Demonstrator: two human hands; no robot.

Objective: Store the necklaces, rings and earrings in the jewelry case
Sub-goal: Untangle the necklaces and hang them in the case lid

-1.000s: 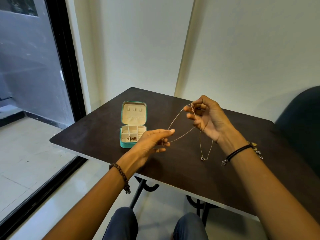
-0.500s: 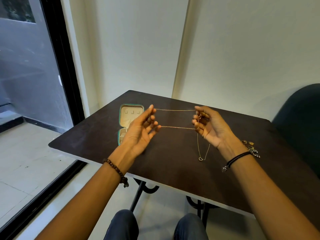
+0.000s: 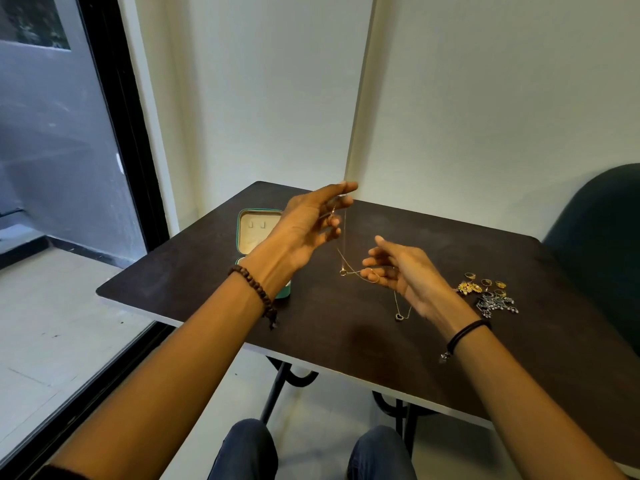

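Observation:
A thin gold necklace (image 3: 345, 237) hangs from the straight fingers of my raised left hand (image 3: 308, 226). Its small ring pendant (image 3: 343, 271) dangles just above the table. From there the chain runs across to the loosely spread fingers of my right hand (image 3: 405, 271), which is lower and to the right. A second necklace with a heart pendant (image 3: 400, 315) lies on the table, partly under my right hand. The teal jewelry case (image 3: 256, 226) stands open behind my left wrist, which hides most of its tray. Rings and earrings (image 3: 488, 294) lie in a pile at the right.
The dark table (image 3: 346, 341) stands in a corner of white walls. A dark green chair (image 3: 595, 237) is at the right, and a black-framed glass door (image 3: 114, 133) at the left. My knees show below the table's front edge.
My left hand has risen and moved right with the chain, so the necklace now hangs down instead of stretching level. My right hand has dropped lower. The view has shifted, showing the jewelry pile.

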